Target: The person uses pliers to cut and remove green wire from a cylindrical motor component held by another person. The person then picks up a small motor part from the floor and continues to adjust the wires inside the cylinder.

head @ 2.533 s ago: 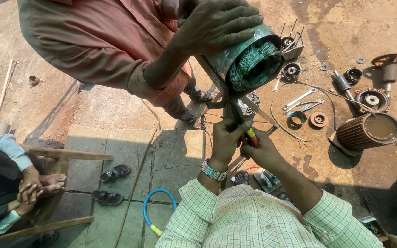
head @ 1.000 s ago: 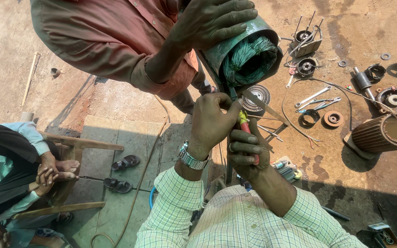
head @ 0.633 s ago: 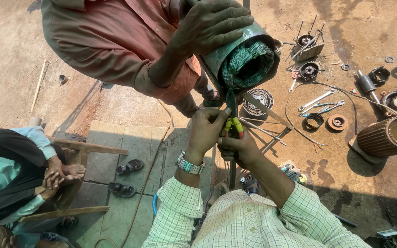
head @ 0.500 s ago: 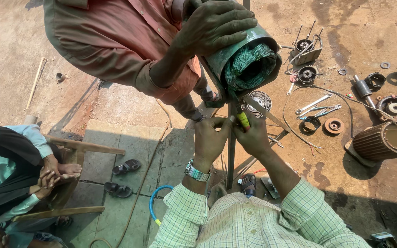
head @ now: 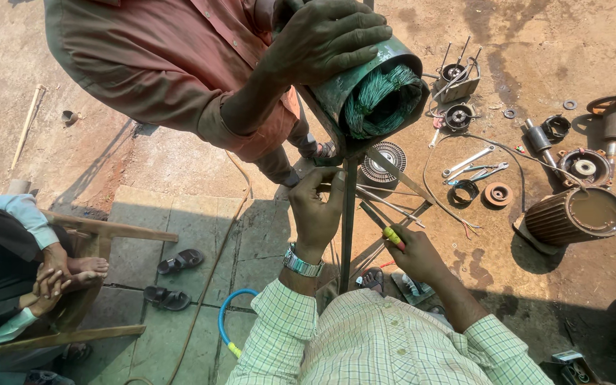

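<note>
Green-painted and packed with teal wire windings, the round metal motor housing (head: 372, 96) is sitting atop a thin upright steel stand (head: 348, 228), steadied by another person's hand (head: 326, 39) in a rust-coloured sleeve. Just below the housing, the left hand (head: 316, 210) is curling against the stand, fingers bent around its upper part. Lower and to the right of the stand, the right hand (head: 415, 253) is clenching a yellow-and-red-handled screwdriver (head: 392, 235).
</note>
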